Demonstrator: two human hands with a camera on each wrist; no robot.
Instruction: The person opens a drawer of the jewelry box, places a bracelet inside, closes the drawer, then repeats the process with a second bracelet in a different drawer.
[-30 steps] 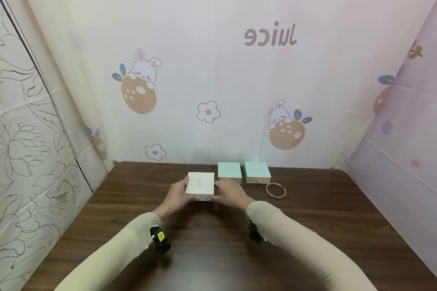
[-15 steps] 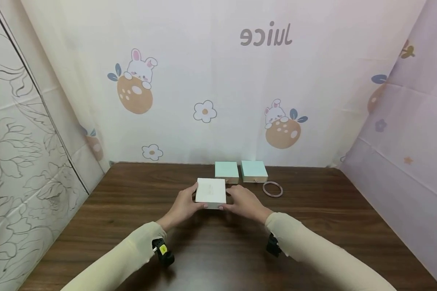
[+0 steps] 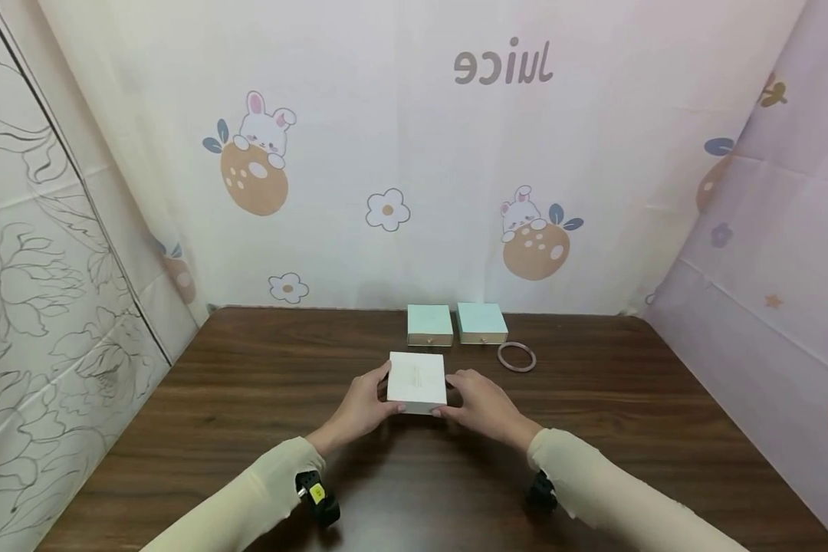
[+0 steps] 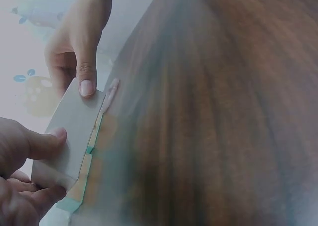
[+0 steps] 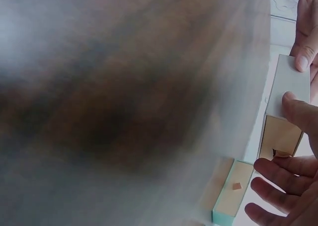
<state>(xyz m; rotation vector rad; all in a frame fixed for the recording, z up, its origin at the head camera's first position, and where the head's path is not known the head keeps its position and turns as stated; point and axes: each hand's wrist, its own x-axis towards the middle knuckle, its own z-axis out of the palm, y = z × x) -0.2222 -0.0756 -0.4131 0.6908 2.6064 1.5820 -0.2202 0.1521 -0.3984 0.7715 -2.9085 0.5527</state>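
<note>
Between both hands is a small white square box (image 3: pixel 416 376) with faint lettering on top, held above the brown table. My left hand (image 3: pixel 360 408) grips its left side, thumb on the near face. The right hand (image 3: pixel 486 408) grips the opposite side, its thumb also on the near face. In the right wrist view, the box's end is a tan drawer front (image 5: pixel 281 133) with a small tab (image 5: pixel 281 153), close to the right fingers. The left wrist view shows both thumbs against the pale face of the box (image 4: pixel 74 124).
Two mint-green drawer boxes (image 3: pixel 430 319) (image 3: pixel 481 318) stand side by side at the table's back edge, behind the white box. A pinkish ring-shaped bangle (image 3: pixel 517 370) lies just right of them. A printed curtain (image 3: pixel 331 138) hangs behind the wooden table (image 3: pixel 262 360).
Both hands have carried the white box rightward and nearer to the person, away from the mint-green boxes. Those boxes and the bangle stay put; the head view has shifted slightly.
</note>
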